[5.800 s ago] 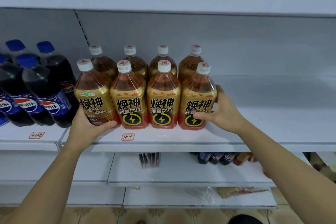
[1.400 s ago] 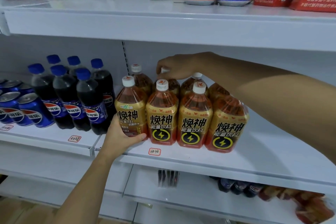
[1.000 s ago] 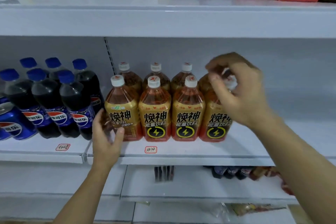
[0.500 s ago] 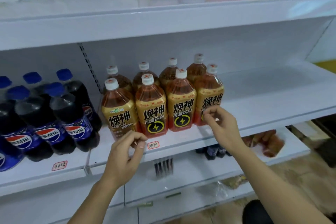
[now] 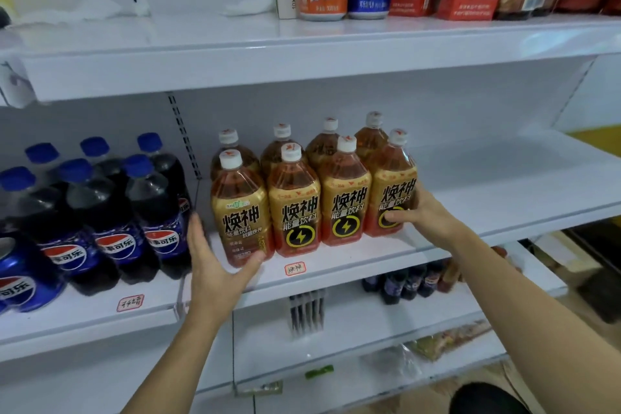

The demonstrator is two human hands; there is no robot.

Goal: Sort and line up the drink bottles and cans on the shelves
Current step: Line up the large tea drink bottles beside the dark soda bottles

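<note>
Energy-drink bottles point(image 5: 295, 208) clear plastic, glossy labels; shelf point(image 5: 470, 185) smooth painted metal

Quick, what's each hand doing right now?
Left hand: open, thumb touching the leftmost front bottle.
Right hand: gripping the rightmost front bottle.
</note>
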